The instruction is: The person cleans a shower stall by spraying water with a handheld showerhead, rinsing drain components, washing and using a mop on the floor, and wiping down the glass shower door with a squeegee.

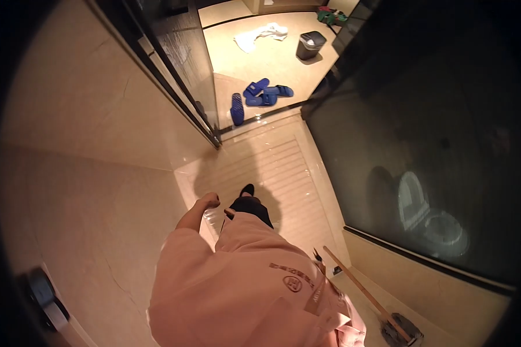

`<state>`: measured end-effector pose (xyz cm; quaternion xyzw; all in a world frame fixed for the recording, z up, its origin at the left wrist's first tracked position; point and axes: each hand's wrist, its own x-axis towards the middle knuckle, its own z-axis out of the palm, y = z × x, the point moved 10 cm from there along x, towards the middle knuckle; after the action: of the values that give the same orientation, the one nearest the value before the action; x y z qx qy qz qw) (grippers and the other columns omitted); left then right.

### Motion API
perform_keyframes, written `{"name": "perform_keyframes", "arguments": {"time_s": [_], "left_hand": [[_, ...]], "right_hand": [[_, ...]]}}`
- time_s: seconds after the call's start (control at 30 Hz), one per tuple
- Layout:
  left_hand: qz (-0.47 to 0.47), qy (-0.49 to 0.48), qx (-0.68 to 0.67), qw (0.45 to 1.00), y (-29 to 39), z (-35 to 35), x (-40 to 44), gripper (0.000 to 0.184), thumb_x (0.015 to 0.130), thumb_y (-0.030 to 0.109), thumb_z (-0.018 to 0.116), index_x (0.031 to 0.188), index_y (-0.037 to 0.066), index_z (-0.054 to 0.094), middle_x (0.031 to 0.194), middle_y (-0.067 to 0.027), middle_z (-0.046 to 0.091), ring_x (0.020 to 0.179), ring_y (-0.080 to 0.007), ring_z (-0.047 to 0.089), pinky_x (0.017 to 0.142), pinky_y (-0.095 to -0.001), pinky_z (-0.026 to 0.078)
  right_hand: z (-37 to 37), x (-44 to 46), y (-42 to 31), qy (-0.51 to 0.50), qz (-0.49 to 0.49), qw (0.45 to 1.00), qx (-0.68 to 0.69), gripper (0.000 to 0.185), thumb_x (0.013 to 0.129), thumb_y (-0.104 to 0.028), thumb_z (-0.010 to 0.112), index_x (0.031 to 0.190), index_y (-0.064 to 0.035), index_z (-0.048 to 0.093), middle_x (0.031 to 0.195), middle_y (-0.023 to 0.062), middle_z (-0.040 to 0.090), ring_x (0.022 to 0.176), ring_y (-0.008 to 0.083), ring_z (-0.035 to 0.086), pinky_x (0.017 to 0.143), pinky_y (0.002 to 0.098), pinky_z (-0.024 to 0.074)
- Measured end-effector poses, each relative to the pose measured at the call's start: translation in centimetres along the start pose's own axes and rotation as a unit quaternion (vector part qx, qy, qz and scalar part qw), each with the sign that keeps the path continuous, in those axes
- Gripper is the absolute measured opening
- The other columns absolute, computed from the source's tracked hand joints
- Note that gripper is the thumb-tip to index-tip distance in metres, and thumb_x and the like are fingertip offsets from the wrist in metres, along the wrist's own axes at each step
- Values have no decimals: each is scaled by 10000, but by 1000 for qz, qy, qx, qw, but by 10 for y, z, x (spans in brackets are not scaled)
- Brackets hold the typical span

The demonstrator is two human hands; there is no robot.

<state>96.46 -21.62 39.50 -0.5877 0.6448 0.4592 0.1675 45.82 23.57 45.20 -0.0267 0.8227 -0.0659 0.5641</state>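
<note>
My left hand (211, 200) hangs out in front of my pink top (243, 277), above the ribbed shower floor. Its fingers look curled in, and nothing shows in them. My right hand is not visible. One dark shoe (248, 189) shows beyond my black trousers. To the right of my body, a long wooden handle (359, 283) slants down to a grey mop head (400, 331). A small dark pointed object (318, 255) sticks out by my right side, too small to make out.
Blue slippers (260, 99) lie beyond the raised threshold (263, 120). Farther back are a black bin (310, 46), a white cloth (259, 37) and a green and red item (331, 15). Dark glass (364, 144) bounds the right side, with a toilet (440, 231) seen through it. Stone wall stands left.
</note>
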Motion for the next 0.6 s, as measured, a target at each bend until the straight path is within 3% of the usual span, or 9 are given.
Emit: {"name": "perform_keyframes", "arguments": {"time_s": [0.07, 0.1, 0.2, 0.3, 0.37, 0.6], "left_hand": [[-57, -11, 2, 998, -36, -28, 5, 214, 645, 125, 506, 719, -30, 634, 720, -227, 611, 688, -303, 628, 630, -388, 473], [-84, 14, -23, 996, -39, -59, 6, 223, 645, 128, 507, 742, -22, 641, 722, -202, 627, 658, -283, 627, 609, -379, 478], [-72, 194, -170, 964, -58, -118, 56, 212, 645, 127, 518, 741, -16, 641, 682, -190, 622, 584, -264, 592, 572, -367, 466], [-55, 82, -343, 934, 6, -162, 101, 186, 749, 158, 539, 814, 14, 639, 662, -65, 601, 587, -143, 565, 513, -286, 447], [-48, 17, -343, 938, 42, -189, 144, 233, 836, 240, 537, 968, 52, 580, 810, -44, 607, 651, -131, 560, 555, -271, 447], [40, 46, -374, 925, 119, -347, 276, 229, 825, 146, 523, 984, -7, 583, 824, -81, 619, 684, -145, 590, 579, -267, 464]], "right_hand": [[11, 7, -67, -5, -19, 1000, -1, 259, 848, -235, 519, 1041, -74, 579, 838, 53, 628, 663, 144, 566, 537, 269, 432], [16, 10, -113, -4, -37, 999, 1, 262, 848, -236, 517, 1044, -74, 580, 838, 54, 628, 663, 146, 567, 537, 270, 433], [40, 16, -239, -5, -96, 995, 10, 272, 849, -240, 512, 1054, -75, 581, 840, 56, 628, 662, 150, 568, 538, 273, 435], [65, 29, -337, -14, -120, 993, 14, 283, 849, -243, 507, 1065, -77, 583, 842, 58, 628, 662, 155, 568, 538, 275, 437], [82, 46, -374, -22, -108, 994, 12, 290, 850, -245, 503, 1072, -77, 584, 843, 60, 628, 661, 158, 569, 539, 277, 438], [115, 137, -507, -75, -13, 997, 1, 315, 851, -252, 491, 1096, -80, 587, 847, 65, 628, 660, 169, 571, 541, 283, 443]]}}
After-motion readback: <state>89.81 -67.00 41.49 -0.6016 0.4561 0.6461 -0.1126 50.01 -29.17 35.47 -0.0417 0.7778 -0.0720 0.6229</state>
